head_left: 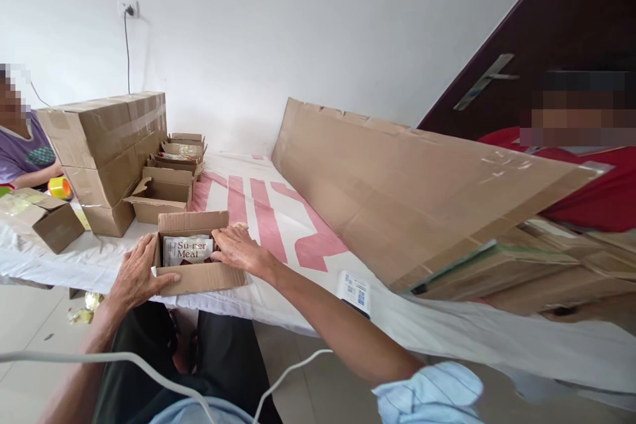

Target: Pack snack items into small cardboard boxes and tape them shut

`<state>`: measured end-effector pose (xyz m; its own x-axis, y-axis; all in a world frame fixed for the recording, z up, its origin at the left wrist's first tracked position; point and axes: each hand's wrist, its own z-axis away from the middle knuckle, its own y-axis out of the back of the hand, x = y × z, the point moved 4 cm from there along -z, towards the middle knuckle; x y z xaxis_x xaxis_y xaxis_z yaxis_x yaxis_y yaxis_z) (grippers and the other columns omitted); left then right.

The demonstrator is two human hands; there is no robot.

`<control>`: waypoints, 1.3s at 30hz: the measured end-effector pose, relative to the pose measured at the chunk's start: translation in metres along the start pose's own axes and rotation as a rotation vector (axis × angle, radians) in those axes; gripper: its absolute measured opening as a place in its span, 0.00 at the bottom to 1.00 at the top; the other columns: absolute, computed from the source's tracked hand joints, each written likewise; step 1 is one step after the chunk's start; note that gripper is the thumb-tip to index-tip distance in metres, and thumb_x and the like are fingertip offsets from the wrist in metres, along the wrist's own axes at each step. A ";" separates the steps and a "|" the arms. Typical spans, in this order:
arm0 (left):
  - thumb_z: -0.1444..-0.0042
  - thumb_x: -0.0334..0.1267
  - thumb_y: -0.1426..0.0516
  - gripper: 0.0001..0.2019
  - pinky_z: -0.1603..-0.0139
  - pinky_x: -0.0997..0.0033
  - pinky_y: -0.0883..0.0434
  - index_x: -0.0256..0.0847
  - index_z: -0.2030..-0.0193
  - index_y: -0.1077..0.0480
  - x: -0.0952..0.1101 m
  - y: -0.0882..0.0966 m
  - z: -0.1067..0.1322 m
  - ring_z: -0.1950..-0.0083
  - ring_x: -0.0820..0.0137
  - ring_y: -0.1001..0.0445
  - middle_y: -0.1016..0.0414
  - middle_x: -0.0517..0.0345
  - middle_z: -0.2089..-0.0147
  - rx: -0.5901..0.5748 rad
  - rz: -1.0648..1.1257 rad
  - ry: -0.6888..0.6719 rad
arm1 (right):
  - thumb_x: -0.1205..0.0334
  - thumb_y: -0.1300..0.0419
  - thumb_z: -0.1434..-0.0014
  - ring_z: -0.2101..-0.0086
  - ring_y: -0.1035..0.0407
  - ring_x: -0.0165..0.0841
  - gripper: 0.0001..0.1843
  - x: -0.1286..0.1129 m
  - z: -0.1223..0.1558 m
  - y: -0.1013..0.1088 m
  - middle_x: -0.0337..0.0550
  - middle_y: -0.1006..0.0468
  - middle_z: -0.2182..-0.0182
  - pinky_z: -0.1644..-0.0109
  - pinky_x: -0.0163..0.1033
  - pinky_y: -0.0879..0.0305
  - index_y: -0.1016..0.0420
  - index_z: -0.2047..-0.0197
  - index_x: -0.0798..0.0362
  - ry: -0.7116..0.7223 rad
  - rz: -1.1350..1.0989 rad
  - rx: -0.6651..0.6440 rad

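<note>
A small open cardboard box point(199, 281) stands in front of me at the table's edge, its flaps up. Inside lies a white packet point(187, 250) printed "Su-per Meal". My left hand point(142, 275) holds the box at its left end, the thumb lying along the front flap and the fingers against the side. At the right end, my right hand point(238, 248) grips the box wall with bent fingers, their tips by the packet's edge.
Behind the box stand open boxes point(163, 195), and stacked taped cartons point(106, 152) at left. A tape roll point(59, 188) lies near a person in purple point(37, 146). A large cardboard sheet point(397, 192) leans at right, before a person in red point(586, 185). A white device point(354, 293) lies on the table.
</note>
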<state>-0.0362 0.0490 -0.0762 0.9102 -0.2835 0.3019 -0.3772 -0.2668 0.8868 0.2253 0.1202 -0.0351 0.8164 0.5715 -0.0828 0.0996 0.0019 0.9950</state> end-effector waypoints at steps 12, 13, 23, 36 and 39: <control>0.39 0.65 0.36 0.50 0.27 0.35 0.33 0.42 0.19 0.47 0.003 -0.006 0.003 0.20 0.38 0.38 0.40 0.31 0.20 0.001 0.038 0.012 | 0.55 0.29 0.37 0.45 0.24 0.54 0.13 -0.003 -0.009 -0.007 0.60 0.16 0.50 0.41 0.51 0.37 0.23 0.54 0.53 -0.085 -0.031 -0.014; 0.39 0.64 0.36 0.49 0.27 0.35 0.33 0.42 0.19 0.47 0.004 -0.005 0.003 0.20 0.38 0.38 0.39 0.31 0.20 0.006 0.039 0.011 | 0.56 0.28 0.37 0.46 0.23 0.54 0.14 -0.003 -0.010 -0.009 0.59 0.16 0.51 0.43 0.50 0.36 0.23 0.54 0.53 -0.080 -0.037 -0.032; 0.39 0.63 0.35 0.49 0.27 0.34 0.33 0.42 0.19 0.46 0.005 -0.009 0.005 0.20 0.38 0.39 0.41 0.30 0.19 0.009 0.057 0.039 | 0.54 0.27 0.38 0.50 0.23 0.47 0.16 0.006 -0.014 -0.016 0.53 0.16 0.51 0.48 0.45 0.35 0.22 0.52 0.52 -0.080 -0.060 -0.020; 0.41 0.62 0.34 0.49 0.28 0.35 0.33 0.46 0.19 0.46 0.005 -0.008 0.007 0.21 0.38 0.37 0.40 0.33 0.20 0.038 0.057 0.026 | 0.60 0.29 0.37 0.52 0.20 0.41 0.11 0.006 -0.006 -0.012 0.41 0.13 0.52 0.55 0.40 0.34 0.16 0.51 0.44 0.022 -0.388 -0.043; 0.41 0.62 0.34 0.49 0.28 0.35 0.32 0.45 0.20 0.46 0.006 -0.005 0.005 0.21 0.38 0.37 0.39 0.33 0.20 0.046 0.049 0.027 | 0.60 0.31 0.35 0.54 0.19 0.42 0.04 0.006 -0.008 -0.014 0.41 0.12 0.57 0.55 0.40 0.34 0.13 0.58 0.44 0.052 -0.333 -0.071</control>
<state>-0.0293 0.0436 -0.0808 0.8947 -0.2721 0.3541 -0.4279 -0.2952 0.8543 0.2239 0.1301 -0.0491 0.7156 0.5705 -0.4031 0.3146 0.2520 0.9152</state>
